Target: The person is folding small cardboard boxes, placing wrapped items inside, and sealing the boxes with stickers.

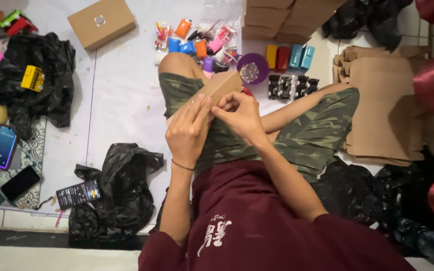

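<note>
I sit on the floor with crossed legs in camouflage shorts. Both hands hold a small brown cardboard box [223,84] above my lap. My left hand [187,131] grips the box's near end from below and the side. My right hand [239,114] pinches the box's edge with its fingertips, right beside the left thumb. The box tilts up and away towards my knee.
A closed cardboard box [101,21] lies at the far left. Small coloured toy cars [287,56], black chassis parts [292,85], a purple bowl [252,68] and bagged toys [197,40] sit ahead. Flat cardboard blanks [385,105] stack on the right. Black plastic bags [121,185], phones [3,146] lie left.
</note>
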